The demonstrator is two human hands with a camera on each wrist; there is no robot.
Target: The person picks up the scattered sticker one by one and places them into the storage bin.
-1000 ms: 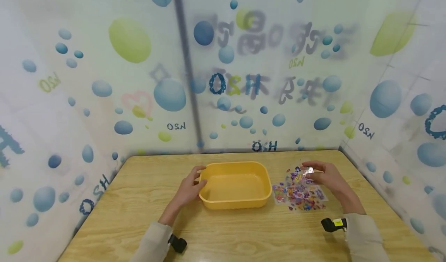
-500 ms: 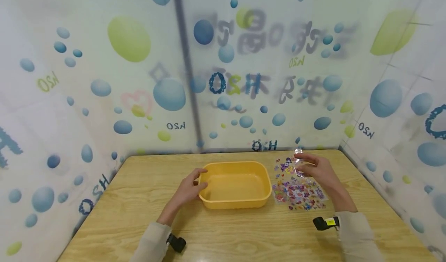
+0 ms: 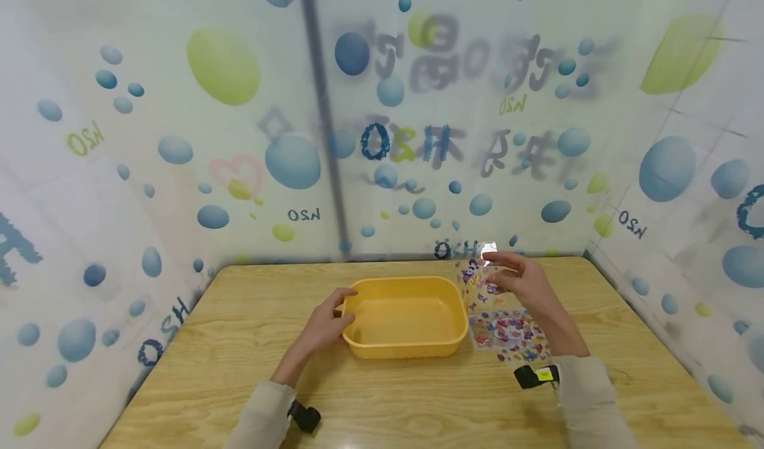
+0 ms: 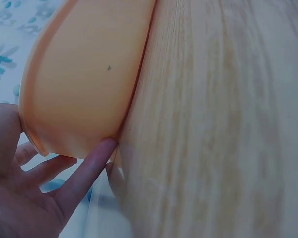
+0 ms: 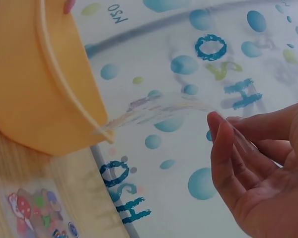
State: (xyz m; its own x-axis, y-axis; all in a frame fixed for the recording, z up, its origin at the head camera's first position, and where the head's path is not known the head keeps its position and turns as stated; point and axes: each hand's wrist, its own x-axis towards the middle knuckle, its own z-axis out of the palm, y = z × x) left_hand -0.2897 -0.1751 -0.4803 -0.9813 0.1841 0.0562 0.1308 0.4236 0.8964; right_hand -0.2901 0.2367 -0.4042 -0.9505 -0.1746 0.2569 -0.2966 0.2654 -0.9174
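A yellow rectangular plastic basin (image 3: 406, 351) sits upright on the table, its inside bare. My left hand (image 3: 327, 320) grips its left end; in the left wrist view the thumb is at the rim and the fingers (image 4: 97, 156) lie along the outer wall. My right hand (image 3: 525, 286) pinches a clear sticker sheet (image 3: 473, 282) with small colourful prints, raised beside the basin's back right corner. In the right wrist view the sheet (image 5: 154, 110) bends in an arc from the fingertips towards the basin rim (image 5: 64, 111).
More colourful sticker sheets (image 3: 510, 333) lie on the wooden table (image 3: 382, 402), right of the basin. A curtain (image 3: 286, 237) with blue and green dots hangs close behind the table and along both sides. Black wrist cameras (image 3: 306, 417) sit on both wrists.
My right hand has lifted the clear sticker sheet off the others and carried it left and up towards the basin. My left hand stays on the basin.
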